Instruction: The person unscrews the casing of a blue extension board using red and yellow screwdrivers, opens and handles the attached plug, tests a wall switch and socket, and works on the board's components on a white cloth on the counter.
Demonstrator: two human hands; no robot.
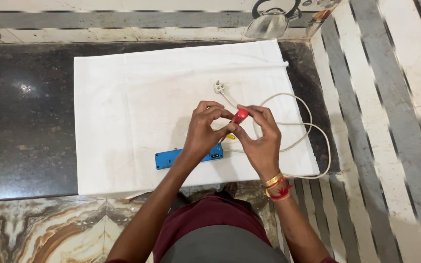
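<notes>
Nearest the camera, the person's lap in dark maroon cloth (210,219) filled the bottom of the view, with both forearms reaching forward from it; the right wrist carried gold and red bangles (276,186). Just beyond, at the near edge of a white cloth (123,97) spread on a dark stone slab (25,122), lay a blue rectangular power strip (169,158), partly hidden under the left wrist. Above it, the left hand (203,134) and the right hand (261,139) met over the cloth, fingers curled in, both pinching a small red-handled tool (240,115) between their fingertips; the tool's red end showed between the two hands, and a bit of yellow (230,137) peeked out below them. Whether the tool touched the strip could not be told. A white cord (308,127) looped across the cloth to the right of the hands, one bend hanging over the slab's edge, and ended farther back in a white plug (219,87) lying on the cloth. At the far wall, beyond the slab, stood a metal kettle (269,22).
</notes>
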